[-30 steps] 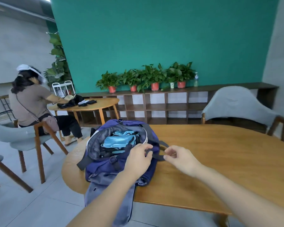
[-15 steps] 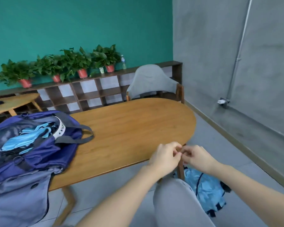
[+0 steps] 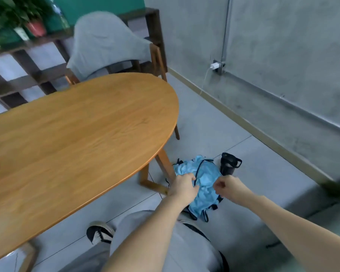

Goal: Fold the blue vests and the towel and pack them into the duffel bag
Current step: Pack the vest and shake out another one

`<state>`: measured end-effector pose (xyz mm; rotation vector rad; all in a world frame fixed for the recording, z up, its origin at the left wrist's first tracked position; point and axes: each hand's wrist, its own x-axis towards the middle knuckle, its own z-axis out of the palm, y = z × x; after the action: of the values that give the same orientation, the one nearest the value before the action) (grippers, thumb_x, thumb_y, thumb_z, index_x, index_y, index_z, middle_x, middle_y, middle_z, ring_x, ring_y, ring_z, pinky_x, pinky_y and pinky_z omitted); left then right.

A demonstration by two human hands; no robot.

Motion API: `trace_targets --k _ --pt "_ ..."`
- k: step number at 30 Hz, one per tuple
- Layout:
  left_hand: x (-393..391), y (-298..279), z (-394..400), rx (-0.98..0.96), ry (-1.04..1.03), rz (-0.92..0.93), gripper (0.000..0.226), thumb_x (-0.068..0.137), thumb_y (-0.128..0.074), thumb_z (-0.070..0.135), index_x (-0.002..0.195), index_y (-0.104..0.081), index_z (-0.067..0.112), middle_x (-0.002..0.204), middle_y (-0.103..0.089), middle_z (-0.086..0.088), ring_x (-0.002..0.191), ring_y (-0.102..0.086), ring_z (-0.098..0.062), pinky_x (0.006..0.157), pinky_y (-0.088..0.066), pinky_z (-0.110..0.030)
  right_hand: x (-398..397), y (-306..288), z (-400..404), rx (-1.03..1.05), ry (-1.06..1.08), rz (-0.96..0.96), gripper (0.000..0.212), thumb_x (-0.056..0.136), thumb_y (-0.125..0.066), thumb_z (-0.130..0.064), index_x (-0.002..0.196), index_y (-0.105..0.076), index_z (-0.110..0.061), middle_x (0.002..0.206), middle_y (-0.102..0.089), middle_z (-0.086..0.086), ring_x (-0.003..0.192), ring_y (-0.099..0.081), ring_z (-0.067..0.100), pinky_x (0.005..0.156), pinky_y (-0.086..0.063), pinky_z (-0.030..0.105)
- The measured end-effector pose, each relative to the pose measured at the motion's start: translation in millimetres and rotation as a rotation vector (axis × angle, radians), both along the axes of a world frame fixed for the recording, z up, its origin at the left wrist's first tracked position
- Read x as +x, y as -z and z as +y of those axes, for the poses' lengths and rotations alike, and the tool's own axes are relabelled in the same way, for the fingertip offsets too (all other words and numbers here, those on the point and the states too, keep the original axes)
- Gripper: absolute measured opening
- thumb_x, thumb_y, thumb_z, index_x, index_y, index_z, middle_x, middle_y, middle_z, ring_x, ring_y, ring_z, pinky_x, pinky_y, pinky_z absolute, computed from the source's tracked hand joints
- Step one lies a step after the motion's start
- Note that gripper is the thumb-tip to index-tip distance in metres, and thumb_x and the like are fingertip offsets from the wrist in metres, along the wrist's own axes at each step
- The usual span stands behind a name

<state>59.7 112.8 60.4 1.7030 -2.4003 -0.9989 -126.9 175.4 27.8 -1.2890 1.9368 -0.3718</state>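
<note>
Hands reach down beside the table: the left hand [image 3: 184, 186] curls into the blue vest [image 3: 203, 190] heaped on the floor, apparently to lift it for folding; the right hand [image 3: 227, 186] is fisted near it, grip unclear. A dark bottle [image 3: 229, 163] stands just beyond, by the wooden table [image 3: 77, 122].

Light blue vest [image 3: 204, 185] with dark trim, crumpled on the floor beside a table leg

no text, label, brand or number can be read anywhere; the whole view is blurred by motion.
</note>
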Motion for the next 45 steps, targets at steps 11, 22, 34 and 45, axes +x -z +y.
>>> trace_targets --k 11,22,34,45 --pt "-49.4 113.5 -86.1 0.142 -0.064 -0.06 0.034 0.096 -0.064 0.033 0.126 -0.062 0.016 0.12 -0.066 -0.008 0.105 -0.065 -0.026 0.09 -0.056 -0.039 -22.6 131.5 -86.7 0.198 0.038 -0.019 0.016 0.096 -0.052 -0.027 0.11 -0.062 -0.025 0.101 -0.069 0.002 0.074 -0.068 0.023 0.067 -0.06 0.036" --pt "-83.0 216.4 -128.1 0.166 -0.131 -0.085 0.032 0.098 -0.061 0.026 0.126 -0.06 0.009 0.122 -0.065 -0.012 0.113 -0.061 -0.03 0.09 -0.051 -0.039 -47.5 198.4 -151.6 0.269 0.055 0.033 0.041 0.09 -0.046 -0.033 0.131 -0.047 -0.037 0.102 -0.067 0.005 0.086 -0.065 0.029 0.078 -0.058 0.042" --pt "-106.2 253.5 -138.0 0.3 -0.3 -0.011 0.043 0.093 -0.066 0.012 0.134 -0.053 0.012 0.118 -0.066 -0.013 0.104 -0.065 -0.032 0.084 -0.055 -0.038 -50.4 215.7 -141.2 0.328 0.033 0.014 0.041 0.095 -0.051 -0.037 0.135 -0.046 -0.035 0.11 -0.065 0.006 0.093 -0.065 0.029 0.083 -0.058 0.042" --pt "-107.0 249.7 -142.9 0.222 -0.266 -0.112 0.047 0.095 -0.062 0.041 0.131 -0.055 0.012 0.129 -0.058 -0.011 0.118 -0.058 -0.032 0.091 -0.052 -0.044 -52.6 201.5 -140.2 0.305 -0.012 0.029 0.042 0.096 -0.048 -0.029 0.138 -0.046 -0.033 0.113 -0.066 0.001 0.098 -0.064 0.025 0.085 -0.056 0.041"
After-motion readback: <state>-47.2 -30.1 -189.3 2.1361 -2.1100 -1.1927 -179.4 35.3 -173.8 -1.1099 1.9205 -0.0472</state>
